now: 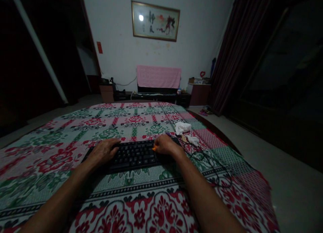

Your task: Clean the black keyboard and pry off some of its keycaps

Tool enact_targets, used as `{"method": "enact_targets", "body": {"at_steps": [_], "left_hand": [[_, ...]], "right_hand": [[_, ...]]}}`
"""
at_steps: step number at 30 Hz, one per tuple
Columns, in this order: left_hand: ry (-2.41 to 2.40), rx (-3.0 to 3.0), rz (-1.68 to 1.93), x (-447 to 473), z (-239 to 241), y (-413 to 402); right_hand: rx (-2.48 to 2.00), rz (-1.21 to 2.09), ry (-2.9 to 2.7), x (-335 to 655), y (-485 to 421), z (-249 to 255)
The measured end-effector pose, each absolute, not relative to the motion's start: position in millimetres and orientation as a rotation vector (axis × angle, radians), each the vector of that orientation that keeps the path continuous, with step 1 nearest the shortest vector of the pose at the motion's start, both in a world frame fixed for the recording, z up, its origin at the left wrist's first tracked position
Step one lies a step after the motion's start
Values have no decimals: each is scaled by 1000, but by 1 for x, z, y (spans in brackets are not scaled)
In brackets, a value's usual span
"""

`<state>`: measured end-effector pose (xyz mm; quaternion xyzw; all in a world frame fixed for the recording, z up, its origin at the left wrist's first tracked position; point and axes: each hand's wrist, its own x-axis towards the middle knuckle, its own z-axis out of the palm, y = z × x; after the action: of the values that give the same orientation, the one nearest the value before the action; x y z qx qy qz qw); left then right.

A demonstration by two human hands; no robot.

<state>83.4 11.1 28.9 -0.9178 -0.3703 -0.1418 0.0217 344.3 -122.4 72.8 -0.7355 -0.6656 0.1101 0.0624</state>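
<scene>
A black keyboard [136, 154] lies on a table covered with a red, green and white flowered cloth [75, 132]. My left hand [104, 151] rests on the keyboard's left end, fingers curled over its edge. My right hand [164, 146] sits on the keyboard's right part, closed in a pinch on a small orange thing [153, 147] held against the keys. The keyboard's black cable [209, 165] loops across the cloth to the right.
Crumpled white tissues [182, 127] and another white scrap [193, 140] lie just beyond my right hand. The table's edge runs down the right side. Across the room stand a low cabinet with a pink cloth [158, 76] and a framed picture [155, 21].
</scene>
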Motion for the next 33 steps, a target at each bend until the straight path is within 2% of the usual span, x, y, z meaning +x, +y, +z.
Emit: {"method": "enact_targets", "body": {"at_steps": [7, 20, 26, 33], "left_hand": [[-1126, -2909, -376, 121, 30, 5], [-1196, -2933, -318, 121, 30, -2], [-1219, -2934, -355, 120, 29, -2], [-1207, -2911, -369, 120, 27, -3]], "right_hand": [[-2186, 338, -1988, 347, -120, 67], [-2231, 401, -2018, 335, -132, 84], [-2059, 716, -1997, 353, -133, 84], [-1936, 427, -1668, 389, -126, 77]]}}
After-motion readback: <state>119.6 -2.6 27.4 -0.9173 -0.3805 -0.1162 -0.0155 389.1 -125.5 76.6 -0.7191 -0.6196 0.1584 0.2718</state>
